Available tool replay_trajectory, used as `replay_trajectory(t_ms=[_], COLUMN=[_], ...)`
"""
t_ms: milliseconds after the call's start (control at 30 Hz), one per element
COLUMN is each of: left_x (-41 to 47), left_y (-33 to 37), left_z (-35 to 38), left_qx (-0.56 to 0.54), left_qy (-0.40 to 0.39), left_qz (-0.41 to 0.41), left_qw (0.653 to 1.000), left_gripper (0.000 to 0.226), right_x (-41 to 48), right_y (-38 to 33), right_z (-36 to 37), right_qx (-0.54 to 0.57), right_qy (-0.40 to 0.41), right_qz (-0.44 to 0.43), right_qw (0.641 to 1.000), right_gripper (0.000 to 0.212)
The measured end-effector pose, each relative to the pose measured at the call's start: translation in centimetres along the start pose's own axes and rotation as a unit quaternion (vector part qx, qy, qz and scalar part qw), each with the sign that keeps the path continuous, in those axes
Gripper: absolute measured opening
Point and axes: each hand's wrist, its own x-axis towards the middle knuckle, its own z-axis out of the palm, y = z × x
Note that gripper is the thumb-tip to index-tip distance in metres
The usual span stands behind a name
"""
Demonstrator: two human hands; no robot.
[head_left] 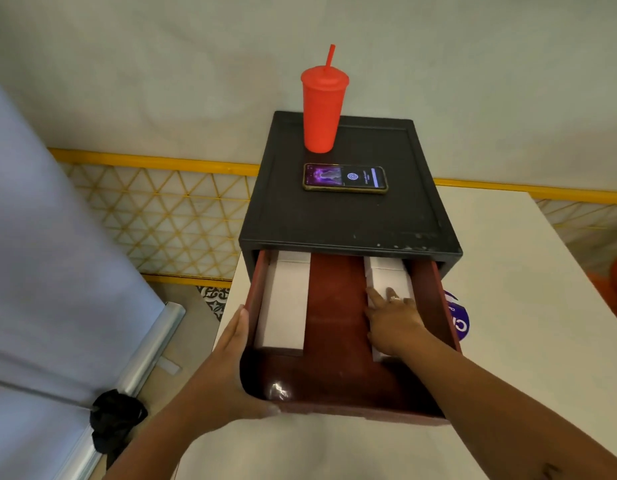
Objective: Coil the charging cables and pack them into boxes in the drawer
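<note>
A dark red drawer (335,323) stands pulled out of a black cabinet (345,216). Two white boxes lie inside it: one on the left (286,303), one on the right (386,275). My left hand (231,362) lies against the drawer's outer left front corner, fingers straight along the side wall and thumb under the front edge. My right hand (393,323) reaches into the drawer and rests flat on the right box, fingers spread. No cable is in sight.
A red tumbler with a straw (322,105) and a lit phone (345,178) sit on the cabinet top. The cabinet stands on a white table (508,271). A black bag (114,420) lies on the floor at left, beside a grey surface.
</note>
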Motion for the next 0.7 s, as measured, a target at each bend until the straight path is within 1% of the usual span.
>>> replay_trajectory(t_ms=[100,167,200,300,333,367,467,533,633,700], left_x=[-0.1,-0.2,-0.2,-0.1,-0.2,-0.2,-0.2,-0.1,-0.2,-0.3], left_y=[0.2,0.2,0.1,-0.5,-0.6,-0.6,-0.5,-0.3,-0.2,-0.2], left_z=[0.1,0.2,0.3,0.6,0.6,0.6,0.7,0.7,0.9,0.8], left_qx=[-0.004,0.002,0.002,-0.016,-0.020,-0.022,-0.023,-0.023,-0.036,-0.048], left_qy=[0.012,0.018,0.017,0.015,0.015,0.015,0.010,0.012,0.017,0.016], left_qz=[-0.016,-0.022,-0.023,-0.027,-0.028,-0.028,-0.024,-0.025,-0.025,-0.026], left_qw=[1.000,1.000,1.000,0.999,0.999,0.999,0.999,0.999,0.999,0.998], left_gripper=[0.142,0.140,0.139,0.139,0.139,0.139,0.139,0.139,0.137,0.136], right_x=[-0.1,-0.2,-0.4,-1.7,-2.1,-2.4,-2.8,-2.8,-3.5,-5.0], right_y=[-0.3,-0.1,0.0,0.7,0.9,1.0,1.3,1.5,1.8,2.2], right_z=[0.1,0.1,0.1,0.0,0.1,0.2,0.7,0.9,0.4,-0.3], right_qx=[-0.003,0.017,0.035,0.058,0.053,0.047,0.060,0.073,0.081,0.090], right_qy=[0.013,0.022,0.019,-0.033,-0.046,-0.047,-0.005,0.002,0.010,0.055], right_qz=[-0.002,-0.016,-0.025,-0.027,-0.022,-0.019,-0.024,-0.026,-0.032,-0.031], right_qw=[1.000,0.999,0.999,0.997,0.997,0.998,0.998,0.997,0.996,0.994], right_gripper=[0.054,0.055,0.062,0.099,0.103,0.100,0.085,0.084,0.089,0.086])
